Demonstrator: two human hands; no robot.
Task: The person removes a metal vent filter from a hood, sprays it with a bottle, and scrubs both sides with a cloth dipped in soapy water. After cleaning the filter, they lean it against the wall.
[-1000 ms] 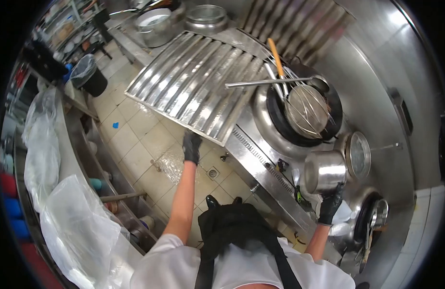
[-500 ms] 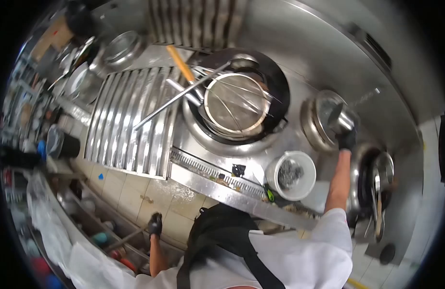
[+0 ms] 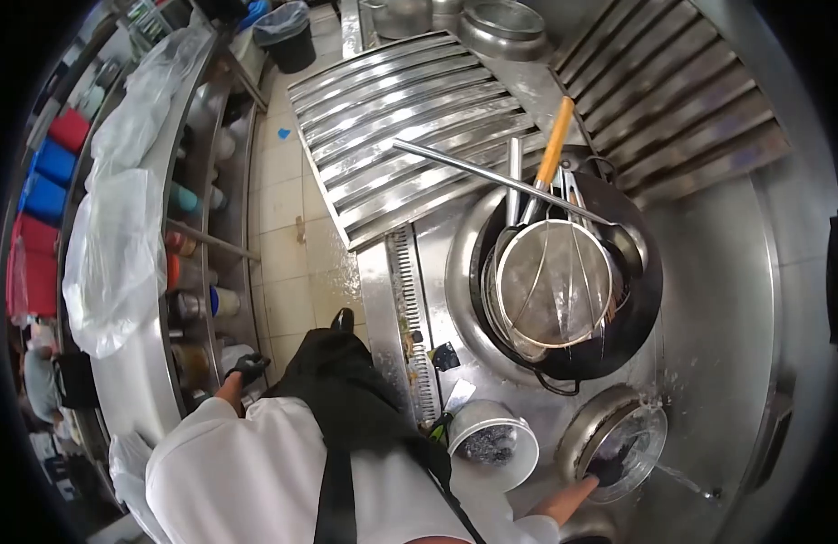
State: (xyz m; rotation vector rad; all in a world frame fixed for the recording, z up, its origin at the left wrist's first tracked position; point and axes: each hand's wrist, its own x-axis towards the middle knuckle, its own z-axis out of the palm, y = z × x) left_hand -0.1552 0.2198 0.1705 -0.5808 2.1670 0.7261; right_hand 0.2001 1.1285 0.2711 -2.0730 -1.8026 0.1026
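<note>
My right hand [image 3: 605,472], in a black glove, reaches into a round clear-looking basin [image 3: 653,433] on the steel counter. Its fingers are hidden, and I cannot make out what they hold. A thin stream of water [image 3: 682,480] runs between the wall side and this basin. Just left of it stands a white bucket [image 3: 531,451] with a grey, scrubber-like mass [image 3: 488,444] inside. My left hand [image 3: 247,367], also gloved in black, hangs low by the shelving, fingers loosely bent and apart, holding nothing.
A large black wok [image 3: 632,335] carries a round mesh strainer [image 3: 555,286], a long-handled ladle [image 3: 501,177] and an orange-handled tool [image 3: 555,140]. A ridged metal panel [image 3: 410,127] lies beside it. A drain grate [image 3: 417,335] runs along the counter edge. Shelves [image 3: 179,272] stand behind the tiled floor.
My view has turned, so the wok and counter appear farther right. My right hand has gone down into the basin; the metal cup it held above it no longer shows. My left hand stays low.
</note>
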